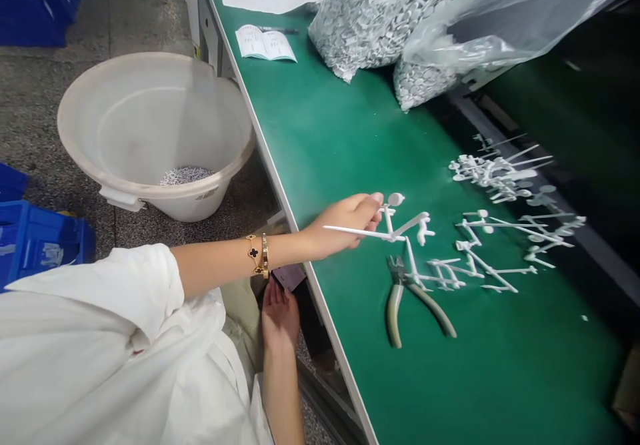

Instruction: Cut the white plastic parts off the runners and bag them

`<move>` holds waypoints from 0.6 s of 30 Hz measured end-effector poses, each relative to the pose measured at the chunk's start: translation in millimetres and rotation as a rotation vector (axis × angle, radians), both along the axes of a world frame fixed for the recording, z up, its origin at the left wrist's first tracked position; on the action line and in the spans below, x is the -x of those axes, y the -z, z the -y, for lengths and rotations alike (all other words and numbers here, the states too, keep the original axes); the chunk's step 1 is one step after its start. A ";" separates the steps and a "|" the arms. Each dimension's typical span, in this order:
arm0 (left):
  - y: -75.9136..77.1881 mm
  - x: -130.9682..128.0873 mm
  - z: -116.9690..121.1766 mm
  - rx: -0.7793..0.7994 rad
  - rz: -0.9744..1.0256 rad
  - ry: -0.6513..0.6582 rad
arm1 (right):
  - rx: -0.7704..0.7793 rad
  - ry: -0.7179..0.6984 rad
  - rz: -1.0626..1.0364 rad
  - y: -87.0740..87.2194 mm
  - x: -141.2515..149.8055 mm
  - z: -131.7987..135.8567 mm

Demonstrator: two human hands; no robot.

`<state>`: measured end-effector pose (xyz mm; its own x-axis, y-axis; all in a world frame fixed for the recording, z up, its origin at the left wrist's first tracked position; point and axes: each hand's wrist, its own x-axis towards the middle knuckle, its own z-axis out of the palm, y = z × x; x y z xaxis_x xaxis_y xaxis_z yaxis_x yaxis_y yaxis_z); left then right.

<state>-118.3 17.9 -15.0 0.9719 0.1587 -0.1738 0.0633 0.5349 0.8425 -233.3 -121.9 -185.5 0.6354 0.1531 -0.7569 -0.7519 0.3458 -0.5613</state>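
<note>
One white plastic runner [400, 228] sits clenched in the left hand [345, 221] over the table [320, 118]; the right hand [279, 315] lies open below.

Left hand [345, 221] closed in a pinch, right hand [279, 315] open and low.
The left arm [235, 261] reaches out nearly level from the body, its fingers [367, 206] curled tightly inward. The right forearm [283, 391] rises from below, nearer the body, with the palm [277, 325] facing up and the fingers loosely together.
</note>
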 end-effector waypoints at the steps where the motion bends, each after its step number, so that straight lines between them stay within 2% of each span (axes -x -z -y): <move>1: 0.0 -0.4 -0.1 0.017 -0.001 -0.001 | -0.006 0.019 0.016 2.8 -2.5 -3.5; 4: 0.9 -1.7 0.2 0.086 0.004 -0.001 | 0.012 0.012 0.061 4.5 -1.9 -11.2; 8: 1.2 -1.9 0.2 0.155 -0.011 0.015 | 0.074 -0.096 0.216 3.3 0.2 -15.1; 16: -1.7 -1.2 0.1 0.195 -0.037 0.004 | 0.252 -0.204 0.543 1.2 12.3 -16.4; 18: -2.2 -1.4 0.2 0.217 -0.035 0.003 | 0.287 -0.311 0.654 -0.6 17.8 -10.8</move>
<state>-117.0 17.7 -12.8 0.9650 0.1110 -0.2376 0.0927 0.7031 0.7050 -251.1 -111.1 -184.9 0.9262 0.2524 -0.2800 -0.2759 -0.0523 -0.9598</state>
